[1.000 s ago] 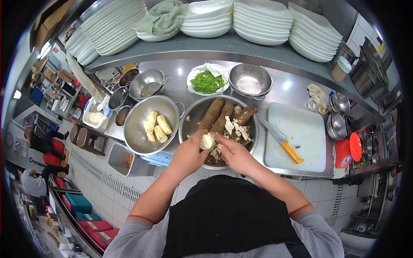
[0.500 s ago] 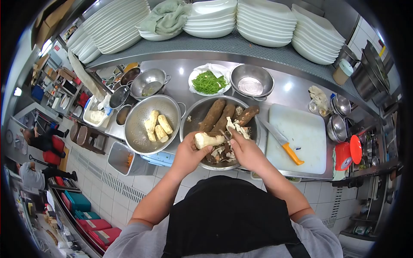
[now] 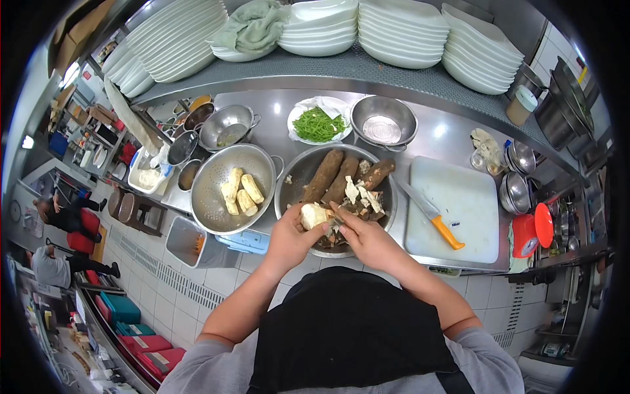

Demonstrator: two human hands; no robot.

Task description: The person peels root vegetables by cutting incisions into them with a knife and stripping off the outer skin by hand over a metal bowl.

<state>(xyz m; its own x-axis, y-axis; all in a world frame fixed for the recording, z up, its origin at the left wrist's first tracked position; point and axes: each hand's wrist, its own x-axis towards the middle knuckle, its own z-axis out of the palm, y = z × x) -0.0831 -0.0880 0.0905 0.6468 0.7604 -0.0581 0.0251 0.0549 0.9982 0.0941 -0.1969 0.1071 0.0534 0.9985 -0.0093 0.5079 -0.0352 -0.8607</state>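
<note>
My left hand (image 3: 293,236) is closed around a partly peeled cassava root (image 3: 314,217), its pale flesh showing, over a large steel bowl (image 3: 283,190). At the root's right end, my right hand (image 3: 359,231) has its fingers closed; what they grip is mostly hidden. Several unpeeled brown cassava roots (image 3: 323,176) lie in the bowl's far side, with pale peel pieces (image 3: 354,192) to their right and more scraps beneath my hands. Left of the bowl, a steel colander (image 3: 209,197) holds several peeled pieces (image 3: 250,188).
A knife (image 3: 436,220) with an orange handle lies on a white cutting board (image 3: 469,203) at right. Behind the bowl are a plate of green vegetables (image 3: 318,125) and a steel pot (image 3: 394,121). Stacked white plates (image 3: 400,33) fill the shelf above. A grey bin (image 3: 187,243) stands below left.
The cassava root has turned in my left hand, so its end now faces more upward. My right hand has moved slightly left and down, away from the peel pieces, which now show more fully.
</note>
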